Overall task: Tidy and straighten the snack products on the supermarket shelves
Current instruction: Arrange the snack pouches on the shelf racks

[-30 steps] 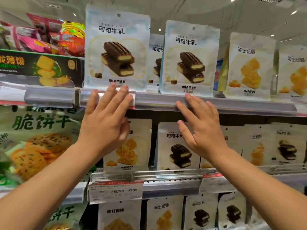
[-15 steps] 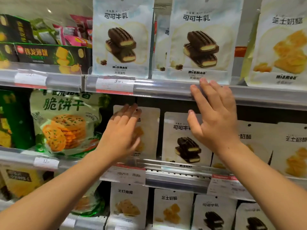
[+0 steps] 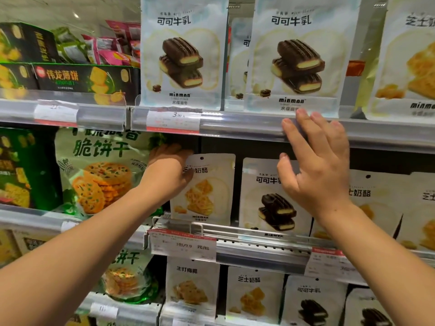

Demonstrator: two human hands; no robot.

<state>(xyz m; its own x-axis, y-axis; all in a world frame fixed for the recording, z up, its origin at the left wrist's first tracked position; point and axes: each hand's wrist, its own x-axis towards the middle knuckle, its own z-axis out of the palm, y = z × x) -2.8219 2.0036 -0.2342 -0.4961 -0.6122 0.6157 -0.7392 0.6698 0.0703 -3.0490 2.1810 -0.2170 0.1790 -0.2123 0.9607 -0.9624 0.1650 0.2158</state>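
On the middle shelf stands a white cheese-biscuit pouch (image 3: 207, 191). My left hand (image 3: 168, 170) grips its upper left edge, fingers reaching behind it and thumb on the front. To its right stands a white cocoa-biscuit pouch (image 3: 266, 203). My right hand (image 3: 315, 165) hovers in front of that pouch with fingers straight, the tips touching the upper shelf rail (image 3: 235, 128). Two larger cocoa pouches (image 3: 183, 55) (image 3: 299, 57) stand on the top shelf.
A green cracker bag (image 3: 101, 170) sits left of my left hand. Dark green boxes (image 3: 82, 78) and pink packets fill the top left. Price tags (image 3: 183, 243) hang on the middle rail (image 3: 259, 234). More white pouches (image 3: 254, 295) line the bottom shelf.
The view has dropped and moved closer. My left hand left the top rail, went down to the middle shelf and took hold of the cheese pouch. My right hand stayed at the top rail.
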